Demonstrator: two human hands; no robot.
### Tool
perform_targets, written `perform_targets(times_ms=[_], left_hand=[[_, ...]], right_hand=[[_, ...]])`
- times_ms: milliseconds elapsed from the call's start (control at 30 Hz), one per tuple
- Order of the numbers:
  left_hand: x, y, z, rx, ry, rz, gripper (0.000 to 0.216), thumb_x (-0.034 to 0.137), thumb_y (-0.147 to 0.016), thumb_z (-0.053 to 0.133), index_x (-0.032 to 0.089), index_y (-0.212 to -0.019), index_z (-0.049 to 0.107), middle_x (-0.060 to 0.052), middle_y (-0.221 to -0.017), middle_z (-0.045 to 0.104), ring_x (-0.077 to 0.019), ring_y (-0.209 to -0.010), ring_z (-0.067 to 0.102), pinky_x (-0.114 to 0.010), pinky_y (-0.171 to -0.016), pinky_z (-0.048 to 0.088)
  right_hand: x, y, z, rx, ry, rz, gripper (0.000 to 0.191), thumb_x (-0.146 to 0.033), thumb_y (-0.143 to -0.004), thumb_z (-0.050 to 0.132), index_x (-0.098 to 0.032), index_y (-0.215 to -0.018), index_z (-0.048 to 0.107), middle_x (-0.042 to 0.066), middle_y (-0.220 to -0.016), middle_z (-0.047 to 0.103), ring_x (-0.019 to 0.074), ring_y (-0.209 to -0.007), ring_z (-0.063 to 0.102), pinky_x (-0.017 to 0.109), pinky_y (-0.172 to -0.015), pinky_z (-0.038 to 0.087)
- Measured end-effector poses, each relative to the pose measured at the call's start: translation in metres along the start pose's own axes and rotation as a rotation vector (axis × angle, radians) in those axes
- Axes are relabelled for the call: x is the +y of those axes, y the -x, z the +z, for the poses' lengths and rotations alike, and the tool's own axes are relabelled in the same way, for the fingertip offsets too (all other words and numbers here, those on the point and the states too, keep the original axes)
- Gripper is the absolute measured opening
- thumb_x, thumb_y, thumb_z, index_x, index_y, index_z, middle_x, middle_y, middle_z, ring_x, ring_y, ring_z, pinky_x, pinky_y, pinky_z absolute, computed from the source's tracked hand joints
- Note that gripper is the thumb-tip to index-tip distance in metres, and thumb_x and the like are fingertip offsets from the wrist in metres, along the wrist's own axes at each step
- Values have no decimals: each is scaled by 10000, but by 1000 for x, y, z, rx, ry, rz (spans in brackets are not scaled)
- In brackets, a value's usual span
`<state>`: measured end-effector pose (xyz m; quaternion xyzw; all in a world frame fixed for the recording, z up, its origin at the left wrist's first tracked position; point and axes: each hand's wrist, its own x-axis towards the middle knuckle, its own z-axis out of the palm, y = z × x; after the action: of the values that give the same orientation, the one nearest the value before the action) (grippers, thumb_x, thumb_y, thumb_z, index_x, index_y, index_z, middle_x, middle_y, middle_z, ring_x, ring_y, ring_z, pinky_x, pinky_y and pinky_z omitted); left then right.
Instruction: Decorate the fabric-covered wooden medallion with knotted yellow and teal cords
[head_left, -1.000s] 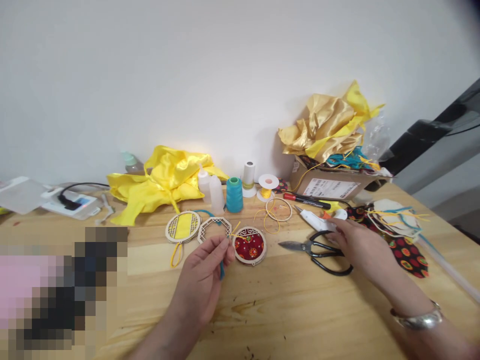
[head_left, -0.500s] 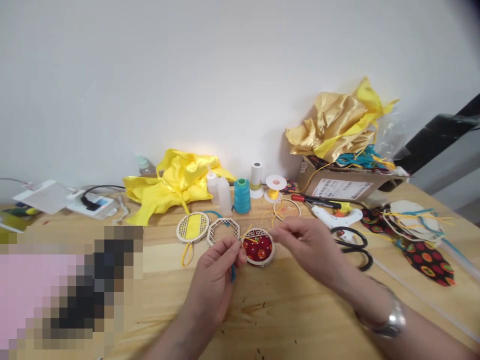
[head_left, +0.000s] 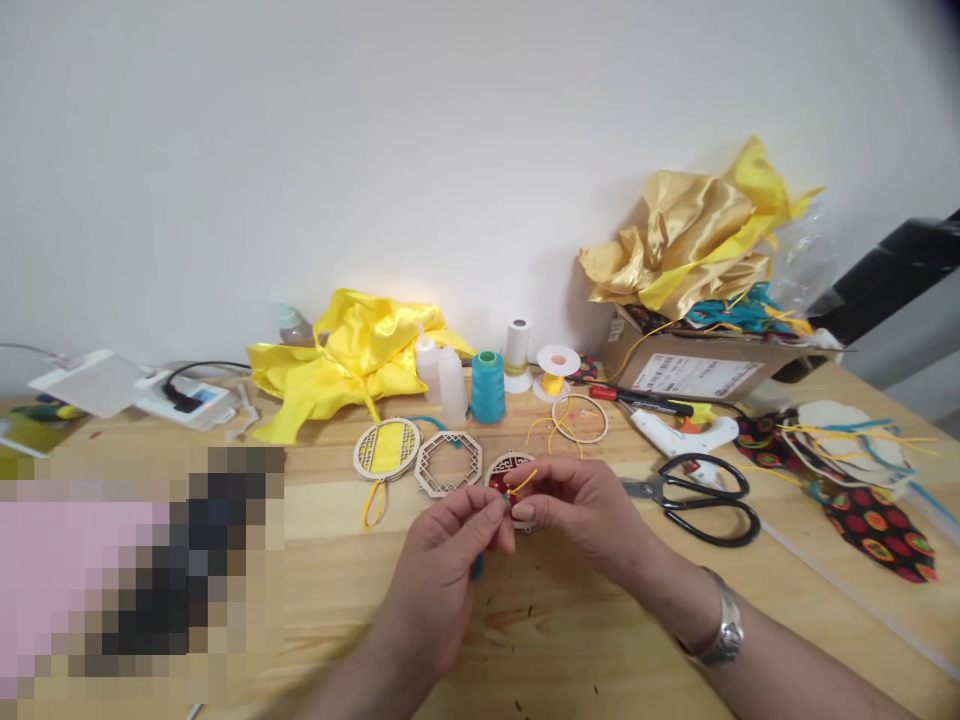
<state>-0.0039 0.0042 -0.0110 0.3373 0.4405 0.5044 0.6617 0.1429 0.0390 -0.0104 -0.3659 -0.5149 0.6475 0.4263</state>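
Note:
My left hand [head_left: 451, 548] is closed in a pinch on a bundle of teal thread [head_left: 477, 568], whose strands hang below the fingers. A short yellow cord [head_left: 526, 480] sticks up from the pinch point. Fingertips of my right hand [head_left: 581, 505] meet the left ones there, closed on the cord; the exact grip is partly hidden. Behind both hands lies a round wooden frame [head_left: 513, 461] with dark red patterned fabric, mostly covered. Left of it rest an octagonal lattice frame [head_left: 422, 480] and a round frame with yellow fabric [head_left: 387, 450].
Black-handled scissors [head_left: 709, 500] and a white glue gun [head_left: 686, 435] lie to the right. A teal thread cone [head_left: 488, 388], white bottles [head_left: 452, 385] and a spool of yellow cord [head_left: 556, 372] stand behind. A cardboard box [head_left: 690, 370] holds fabric; yellow satin [head_left: 352, 350] lies back left.
My right hand has moved left and down to meet my left hand at the teal thread. It now covers much of the red round frame, and the scissors show more fully.

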Motion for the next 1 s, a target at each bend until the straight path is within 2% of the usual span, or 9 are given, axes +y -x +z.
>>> perform_targets(times_ms=[133,333,433,533,600,667,767,867,1000], left_hand=[[-1,2,1,-46,-73,-41,188,264,-773,633,159,-619,609,20,-552,565,-105,-584,430,-227,-611,315],[-5,3,0,-111,-110,-126,173,265,-782,624,154,-649,619,22,-529,562,-93,-539,409,-221,-570,296],[-4,1,0,-97,-52,-142,173,263,-762,643,149,-636,611,23,-524,548,-90,-534,403,-218,-559,291],[-2,0,1,-74,10,-132,197,260,-743,657,144,-597,593,19,-526,535,-92,-540,403,-222,-564,295],[-2,-1,2,-61,40,-129,189,253,-725,671,142,-593,595,19,-526,528,-96,-546,406,-227,-571,301],[-3,-1,2,-46,76,-140,155,254,-721,677,144,-632,613,20,-531,529,-100,-554,415,-232,-579,308],[-4,-1,3,-47,88,-154,153,266,-728,674,144,-650,623,24,-526,521,-101,-559,414,-236,-587,310],[-6,0,3,-76,26,-155,163,270,-735,665,140,-643,630,23,-519,516,-102,-554,404,-239,-581,301],[-6,1,2,-108,-63,-134,203,267,-727,670,143,-578,611,19,-506,522,-103,-544,399,-238,-574,295]], right_hand=[[-3,1,-3,74,209,-74,69,-194,-713,649,-151,-660,637,-14,-632,611,98,-600,535,224,-594,428],[-1,-1,-9,33,372,-146,123,-154,-802,536,-164,-687,580,-30,-657,579,82,-617,496,196,-583,381],[2,-2,-11,37,277,-56,192,-281,-841,524,-154,-720,603,-15,-640,570,89,-594,495,209,-568,382],[5,-4,-14,50,72,62,439,-503,-866,431,-125,-804,645,29,-663,596,111,-583,525,237,-554,396],[5,-4,-15,18,-44,99,542,-585,-846,406,-108,-839,665,53,-687,618,120,-593,541,247,-564,403],[6,-3,-15,-37,-83,107,466,-552,-796,529,-111,-827,676,40,-676,621,110,-597,535,242,-590,405],[6,-2,-11,-56,-61,105,252,-355,-673,730,-137,-784,669,10,-699,628,105,-633,541,241,-643,414],[6,-1,-8,-29,26,60,144,-265,-670,710,-143,-679,635,0,-676,617,109,-630,529,239,-621,406],[4,0,-8,-12,220,7,148,-220,-730,630,-141,-612,591,-28,-588,551,83,-569,455,208,-545,344]])
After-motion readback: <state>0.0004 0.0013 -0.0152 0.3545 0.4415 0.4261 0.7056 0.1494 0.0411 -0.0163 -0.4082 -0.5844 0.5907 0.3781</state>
